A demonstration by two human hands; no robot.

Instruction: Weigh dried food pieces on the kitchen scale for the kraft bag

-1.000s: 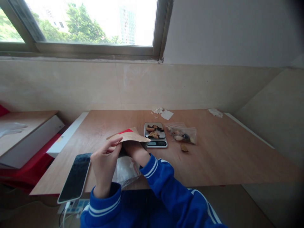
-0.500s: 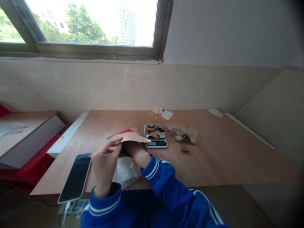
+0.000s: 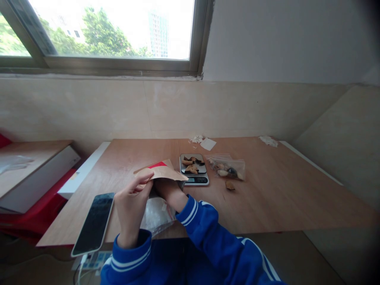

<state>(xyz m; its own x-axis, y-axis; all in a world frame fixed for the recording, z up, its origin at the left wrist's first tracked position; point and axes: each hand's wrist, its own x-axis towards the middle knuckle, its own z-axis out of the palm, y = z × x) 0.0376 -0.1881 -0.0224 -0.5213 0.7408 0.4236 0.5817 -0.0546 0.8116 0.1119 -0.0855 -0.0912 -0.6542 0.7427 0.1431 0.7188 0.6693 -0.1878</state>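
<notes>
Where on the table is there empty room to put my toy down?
The widest bare wood lies right of the clear bag and small brown piece. Another patch sits behind the paper pouch. It is crowded near the phone, both hands and scale.

Both forearms came up from the bottom edge in blue sleeves with white stripes at the cuffs. The left hand stood upright on its wrist, back toward the camera, fingers bent forward at the top and the thumb pressed toward them in a pinching grip. The right forearm slanted in from the lower right, crossing toward the middle. The right hand lay beyond the left, mostly hidden past the wrist, so the set of its fingers could not be told. The two hands sat close together, near touching.
</notes>
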